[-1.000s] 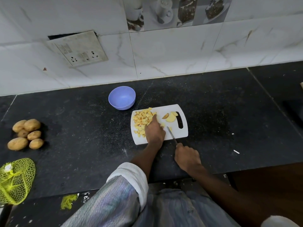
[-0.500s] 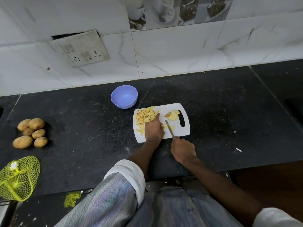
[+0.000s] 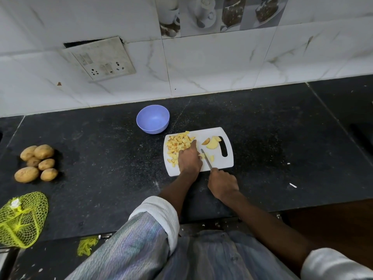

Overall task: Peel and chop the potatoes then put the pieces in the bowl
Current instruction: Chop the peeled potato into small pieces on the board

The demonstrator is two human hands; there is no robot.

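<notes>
Knife with thin steel blade (image 3: 206, 159) pointing away and slightly left across white plastic chopping board (image 3: 227, 162), right hand (image 3: 223, 183) gripping its handle, left hand (image 3: 189, 161) knuckles-up pressing pale yellow potato piece (image 3: 201, 156) beside blade.

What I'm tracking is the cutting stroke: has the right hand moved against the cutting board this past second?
Yes: the right hand, gripping the knife, moved forward, closer to the cutting board's near edge.

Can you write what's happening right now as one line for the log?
step: chopping | left hand: holds potato piece on cutting board | right hand: grips knife | bowl: empty
</notes>
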